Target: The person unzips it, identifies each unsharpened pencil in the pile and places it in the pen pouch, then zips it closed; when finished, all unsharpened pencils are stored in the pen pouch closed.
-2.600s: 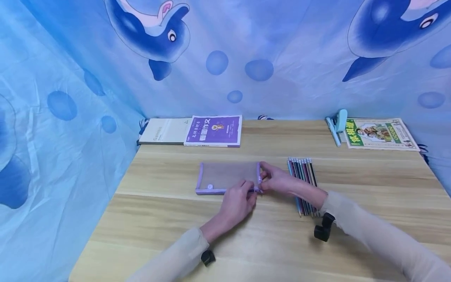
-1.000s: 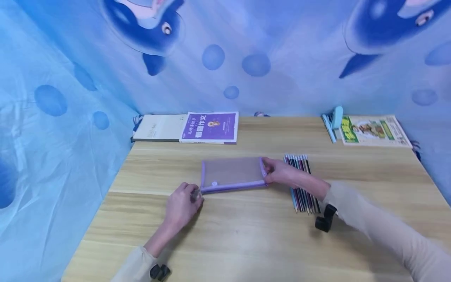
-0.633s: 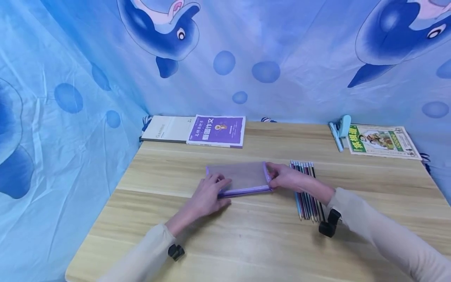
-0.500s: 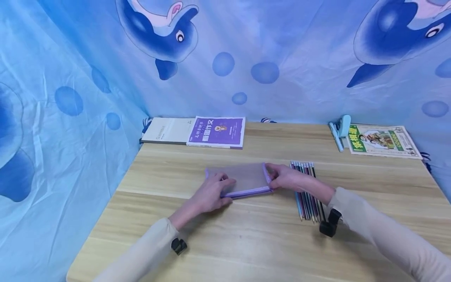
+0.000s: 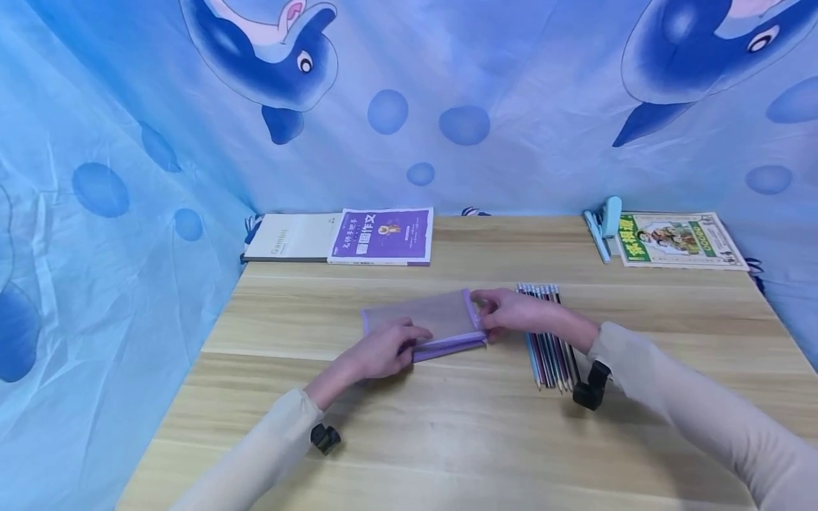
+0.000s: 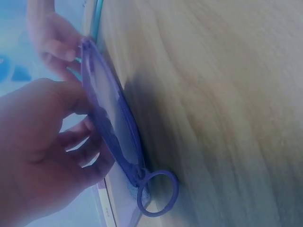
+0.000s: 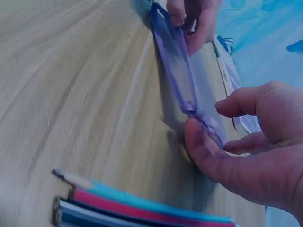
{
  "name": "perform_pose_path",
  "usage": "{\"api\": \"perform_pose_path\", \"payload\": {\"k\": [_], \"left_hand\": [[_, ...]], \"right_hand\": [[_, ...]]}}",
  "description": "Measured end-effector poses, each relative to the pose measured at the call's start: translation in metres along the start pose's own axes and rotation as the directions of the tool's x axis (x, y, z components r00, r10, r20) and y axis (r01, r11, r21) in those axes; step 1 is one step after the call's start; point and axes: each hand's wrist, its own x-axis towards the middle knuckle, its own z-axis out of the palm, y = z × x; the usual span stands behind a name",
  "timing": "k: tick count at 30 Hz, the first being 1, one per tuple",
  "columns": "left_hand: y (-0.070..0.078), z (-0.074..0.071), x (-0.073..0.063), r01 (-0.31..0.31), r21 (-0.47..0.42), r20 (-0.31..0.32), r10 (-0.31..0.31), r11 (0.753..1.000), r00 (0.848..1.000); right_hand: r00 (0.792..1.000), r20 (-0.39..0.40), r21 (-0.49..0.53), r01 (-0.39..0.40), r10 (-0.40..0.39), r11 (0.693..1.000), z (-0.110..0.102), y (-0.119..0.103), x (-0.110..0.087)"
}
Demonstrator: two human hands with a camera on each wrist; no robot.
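Note:
A see-through zip pencil pouch [image 5: 441,312] with purple edging lies near the middle of the table. Its long near side gapes, with the two zip edges apart in the left wrist view, where a purple ring [image 6: 158,193] hangs at one end. My left hand [image 5: 381,349] pinches the upper edge of this opening, left of its middle. At the pouch's right end my right hand [image 5: 511,312] grips the short purple side. Just right of the pouch, partly under my right wrist, several pencils [image 5: 556,358] lie side by side.
A white notebook [image 5: 290,239] and a purple book [image 5: 383,238] lie at the back left. At the back right are a light-blue stapler [image 5: 611,216], a blue pen [image 5: 597,237] and a green-and-white booklet [image 5: 684,241]. A blue dolphin-print cloth [image 5: 415,64] hangs behind the table.
My left hand went from the pouch's right end along the zip to its left end, then back to the near edge. The near side now gapes wider. The right hand stays at the right end.

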Motion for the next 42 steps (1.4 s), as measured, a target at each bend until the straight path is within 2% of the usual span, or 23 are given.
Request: {"api": "perform_pose_path", "payload": {"k": [2,5,8,11,17,25,29,33,42], "left_hand": [[-0.001,-0.001,-0.002,0.002,0.009,-0.011,-0.002,1.0,1.0],[-0.001,-0.002,-0.004,-0.005,-0.001,-0.028,0.005,1.0,1.0],[-0.002,-0.002,-0.006,-0.011,-0.014,-0.059,0.01,1.0,0.998],[-0.001,0.0,-0.009,-0.027,-0.005,-0.1,0.026,1.0,0.995],[0.004,0.006,-0.012,-0.036,0.016,-0.187,0.038,0.999,0.982],[0.011,0.009,-0.013,0.056,-0.044,-0.236,-0.065,0.997,0.97],[0.011,0.01,-0.012,0.064,-0.04,-0.264,-0.073,0.997,0.962],[0.011,0.011,-0.011,0.058,-0.031,-0.287,-0.064,0.998,0.956],[0.013,0.012,-0.006,0.063,-0.069,-0.322,-0.082,0.996,0.943]], "right_hand": [[0.999,-0.031,-0.041,0.027,-0.028,0.999,-0.004,-0.001,-0.003],[0.989,-0.132,-0.122,0.045,-0.061,0.991,-0.013,-0.001,-0.012],[0.97,-0.233,-0.172,0.03,-0.07,0.985,-0.021,0.001,-0.024],[0.959,-0.28,-0.2,-0.003,-0.054,0.98,-0.026,0.005,-0.035],[0.961,-0.276,-0.206,-0.068,0.009,0.976,-0.025,0.013,-0.049],[0.953,-0.298,-0.161,-0.1,0.048,0.982,-0.019,0.018,-0.049],[0.947,-0.312,-0.175,-0.134,0.074,0.975,-0.018,0.018,-0.048],[0.944,-0.322,-0.202,-0.135,0.064,0.97,-0.017,0.017,-0.048],[0.938,-0.344,-0.268,-0.071,-0.026,0.961,-0.017,0.019,-0.047]]}}
